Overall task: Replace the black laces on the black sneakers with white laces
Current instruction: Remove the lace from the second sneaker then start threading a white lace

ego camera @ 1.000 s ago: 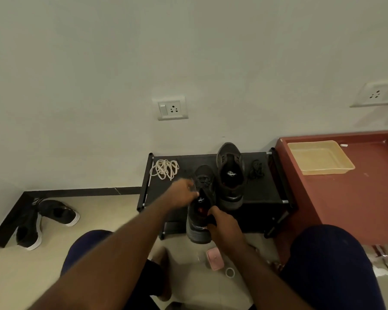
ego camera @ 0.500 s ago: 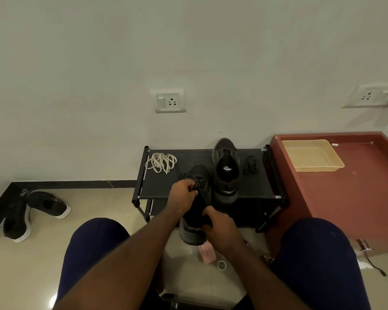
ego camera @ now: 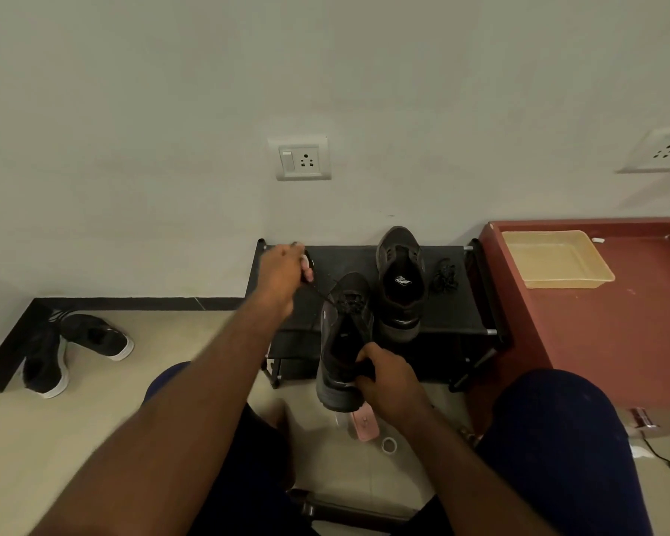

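— Low against the pale wall stands a black shoe rack [ego camera: 453, 319], at twelve o'clock from my knees.

— And the shoe you're working on?

— One black sneaker [ego camera: 345, 334] is lifted in front of the rack. My right hand [ego camera: 387, 384] grips its heel, fingers curled into the opening. My left hand [ego camera: 283, 272], at ten o'clock of it, pinches the black lace [ego camera: 322, 294], pulled taut out of the eyelets.

— How far along?

— Early, I'd judge. The other sneaker [ego camera: 401, 280], at one o'clock on the rack, looks stripped, and a dark bundle [ego camera: 445, 275] at its three o'clock is likely its old lace. This one has lace left in it. Nothing white is threaded anywhere, and I can't make out the white laces.
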`<state>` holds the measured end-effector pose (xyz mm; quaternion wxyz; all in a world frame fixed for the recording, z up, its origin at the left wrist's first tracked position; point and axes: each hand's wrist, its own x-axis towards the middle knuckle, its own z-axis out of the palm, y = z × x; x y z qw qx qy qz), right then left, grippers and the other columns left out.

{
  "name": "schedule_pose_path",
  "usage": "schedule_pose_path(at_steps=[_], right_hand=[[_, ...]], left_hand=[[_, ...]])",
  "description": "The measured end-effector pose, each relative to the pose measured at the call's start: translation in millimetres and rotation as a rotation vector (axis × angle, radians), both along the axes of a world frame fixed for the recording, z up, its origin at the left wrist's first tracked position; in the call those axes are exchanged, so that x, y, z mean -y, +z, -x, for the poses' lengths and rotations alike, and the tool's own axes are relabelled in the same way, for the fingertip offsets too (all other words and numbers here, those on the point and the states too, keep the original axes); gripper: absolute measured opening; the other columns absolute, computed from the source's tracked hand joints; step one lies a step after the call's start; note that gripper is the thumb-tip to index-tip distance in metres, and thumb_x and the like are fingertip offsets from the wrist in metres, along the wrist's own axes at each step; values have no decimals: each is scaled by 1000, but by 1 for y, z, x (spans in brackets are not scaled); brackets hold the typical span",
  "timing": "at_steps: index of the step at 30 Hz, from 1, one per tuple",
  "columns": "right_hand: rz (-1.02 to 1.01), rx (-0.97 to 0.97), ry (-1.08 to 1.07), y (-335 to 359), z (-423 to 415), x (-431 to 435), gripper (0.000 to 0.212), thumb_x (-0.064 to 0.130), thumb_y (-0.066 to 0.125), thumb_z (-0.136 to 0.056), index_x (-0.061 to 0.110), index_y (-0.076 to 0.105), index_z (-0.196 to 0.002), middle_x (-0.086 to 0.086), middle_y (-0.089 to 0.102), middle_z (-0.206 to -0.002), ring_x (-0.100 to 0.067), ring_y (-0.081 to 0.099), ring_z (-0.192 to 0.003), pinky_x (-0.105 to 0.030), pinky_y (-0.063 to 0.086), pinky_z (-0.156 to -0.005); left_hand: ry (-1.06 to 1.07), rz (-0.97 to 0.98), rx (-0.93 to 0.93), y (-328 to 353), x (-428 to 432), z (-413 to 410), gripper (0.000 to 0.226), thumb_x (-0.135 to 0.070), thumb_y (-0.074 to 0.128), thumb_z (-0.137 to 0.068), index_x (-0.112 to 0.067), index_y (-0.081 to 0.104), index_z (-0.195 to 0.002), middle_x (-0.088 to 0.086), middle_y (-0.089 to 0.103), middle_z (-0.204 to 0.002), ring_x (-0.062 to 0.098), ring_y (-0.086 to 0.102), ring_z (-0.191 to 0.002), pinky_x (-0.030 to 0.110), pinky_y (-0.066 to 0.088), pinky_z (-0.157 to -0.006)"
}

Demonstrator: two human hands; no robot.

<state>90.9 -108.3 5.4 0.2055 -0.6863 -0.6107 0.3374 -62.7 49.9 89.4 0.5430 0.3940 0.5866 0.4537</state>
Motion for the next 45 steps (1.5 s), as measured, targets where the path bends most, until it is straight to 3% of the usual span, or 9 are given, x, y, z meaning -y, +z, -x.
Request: schedule_pose_path(at_steps=[4,7,9,12,17,26,37,41,45], right_hand=[[4,-18,-11,0,0,0,17,22,63,-83,28,56,-97,4,63,-97,-16,61,-91,-40,53,-82],[15,-5,-4,0,0,-1,19,21,64,-82,28,57,-99,3,62,-99,-16,60,-92,-40,52,-83],[27,3,-1,0,1,-2,21,18,64,-81,27,57,-99,2,62,-100,-17,60,-92,-39,52,-83],[34,8,-3,-1,0,-3,23,15,64,-81,24,59,-102,1,62,-102,-18,60,-94,-37,52,-85],[36,29,9,-2,0,-2,26,16,65,-81,21,60,-107,-1,63,-107,-20,60,-98,-36,50,-86],[8,59,44,1,-1,-1,29,20,64,-81,18,60,-109,-7,65,-107,-27,62,-98,-42,52,-84],[41,9,8,-3,-1,4,24,15,63,-82,25,61,-103,2,64,-105,-18,60,-95,-37,53,-84],[4,-28,-30,-3,2,1,21,16,65,-82,24,62,-101,3,66,-101,-17,61,-93,-35,51,-82],[7,-21,-38,-3,4,-2,20,17,65,-84,24,61,-102,3,66,-103,-17,61,-94,-34,51,-83]], left_hand=[[153,-20,-139,7,-21,34,20,-10,52,-96,-11,53,-76,2,46,-54,12,46,-39,31,43,-50],[84,-53,-581,2,-27,57,13,-18,56,-94,-8,59,-102,11,63,-93,26,64,-85,38,54,-77],[-98,1,-989,-2,-21,60,45,-22,59,-93,-5,45,-132,18,55,-125,35,55,-115,43,47,-94],[-259,-141,-1257,-10,1,42,59,-24,63,-91,-11,40,-143,17,47,-135,35,48,-123,49,45,-100],[-690,-217,-972,-44,35,-6,29,-19,64,-92,-12,68,-120,7,70,-115,20,66,-106,35,52,-96],[-654,-280,-1001,-59,35,-19,3,-16,67,-87,-15,67,-89,5,69,-87,26,66,-85,34,53,-78],[-948,-105,-859,-45,25,4,19,-18,66,-84,-13,62,-66,12,65,-76,16,58,-67,37,49,-68],[-965,-67,-750,-24,22,12,25,-26,62,-80,-2,63,-75,18,61,-83,21,57,-77,51,51,-85],[-586,83,-238,4,13,22,33,-23,55,-85,1,67,-104,4,66,-111,16,57,-105,40,45,-93]])
